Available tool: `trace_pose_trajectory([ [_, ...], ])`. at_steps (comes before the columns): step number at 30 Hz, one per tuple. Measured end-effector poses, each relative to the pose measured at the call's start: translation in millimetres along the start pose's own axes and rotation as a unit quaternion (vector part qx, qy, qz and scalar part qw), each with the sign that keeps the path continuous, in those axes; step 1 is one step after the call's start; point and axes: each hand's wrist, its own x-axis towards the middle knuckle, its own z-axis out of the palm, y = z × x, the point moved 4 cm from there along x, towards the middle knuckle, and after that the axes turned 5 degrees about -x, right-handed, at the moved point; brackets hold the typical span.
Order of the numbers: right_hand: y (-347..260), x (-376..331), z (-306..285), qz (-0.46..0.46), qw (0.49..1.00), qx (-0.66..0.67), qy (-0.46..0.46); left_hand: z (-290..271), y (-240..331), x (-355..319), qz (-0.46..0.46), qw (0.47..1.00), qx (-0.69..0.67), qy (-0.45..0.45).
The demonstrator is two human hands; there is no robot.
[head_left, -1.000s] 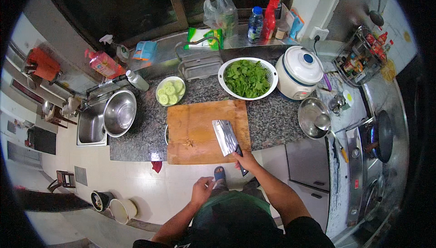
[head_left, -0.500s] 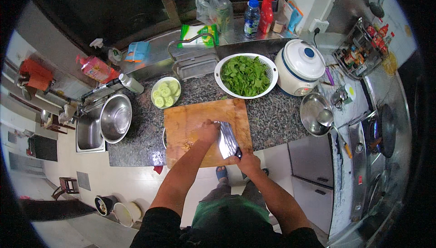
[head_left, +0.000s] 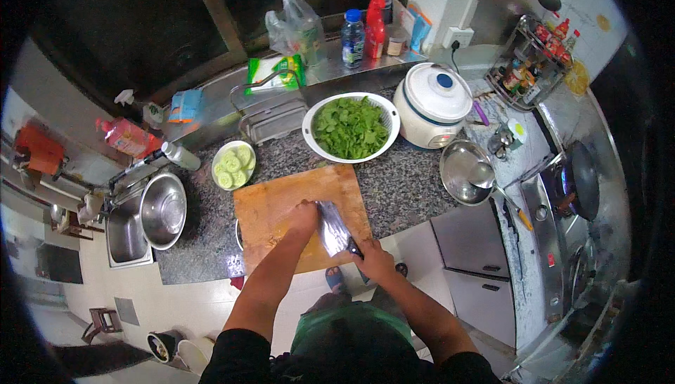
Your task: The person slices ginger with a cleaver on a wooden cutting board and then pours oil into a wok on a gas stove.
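Observation:
A wooden cutting board [head_left: 299,190] lies at the counter's front edge. Over its right half is a cleaver [head_left: 333,229] with a broad shiny blade and a dark handle; my right hand [head_left: 375,261] grips that handle near the board's lower right corner. My left hand [head_left: 303,218] rests on the board with curled fingers, right beside the blade's far left end. Whatever is under those fingers is hidden. Small yellowish bits [head_left: 272,237] lie on the board left of my left wrist.
Behind the board stand a bowl of cucumber slices [head_left: 229,168], a white colander [head_left: 310,131] of leafy greens and a white cooker [head_left: 422,106]. To the right are a steel bowl [head_left: 453,180] with a ladle and a wok [head_left: 585,181]. A metal basin [head_left: 171,200] sits by the sink [head_left: 123,243].
The whole view has shifted, so the board and counter items sit further left and mostly lower in the picture. Both hands and the cleaver keep about the same place on the board.

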Motion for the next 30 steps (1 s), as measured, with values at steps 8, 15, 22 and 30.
trace_pose_trajectory([
  [8, 100.5, -63.9, 19.6, 0.013, 0.981, 0.182, 0.069, -45.2, -5.3, -27.5, -0.031, 0.922, -0.382, 0.059],
  [15, 108.7, -101.1, -66.2, 0.062, 0.739, 0.670, 0.028, -45.2, 189.1, -94.7, -0.023, 0.774, -0.604, -0.189],
  [22, 175.1, -114.6, -112.7, 0.033, 0.492, 0.863, 0.115, -77.5, 384.1, -128.0, 0.408, 0.871, -0.273, 0.017],
  [30, 282.6, -173.8, -169.3, -0.012, 0.515, 0.835, 0.193, -84.3, 492.9, -136.3, 0.434, 0.858, -0.270, -0.049],
])
